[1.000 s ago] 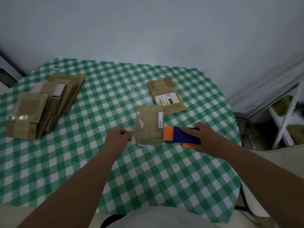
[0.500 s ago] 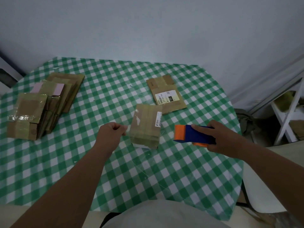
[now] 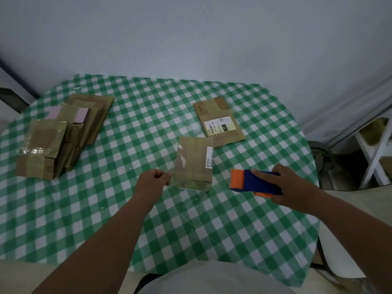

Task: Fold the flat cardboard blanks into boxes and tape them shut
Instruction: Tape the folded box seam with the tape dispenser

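One table (image 3: 89, 219) in green check carries everything. At its left edge sits a stack (image 3: 61, 134) of blanks; a flat blank (image 3: 218, 122) lies far right. Mid-table the box (image 3: 194, 164) stands taped. Right hand (image 3: 290, 185) grips the dispenser (image 3: 253, 182), fingers curled round it. Left hand (image 3: 153, 181), fingers curled, pinches clear tape (image 3: 170, 166) beside the box.

Dim, soft — wide-angle (edges bowed)

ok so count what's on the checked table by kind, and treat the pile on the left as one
Taped box: 1
Flat cardboard blank with label: 1
Pile of cardboard blanks: 1
Blue and orange tape dispenser: 1
Total: 4
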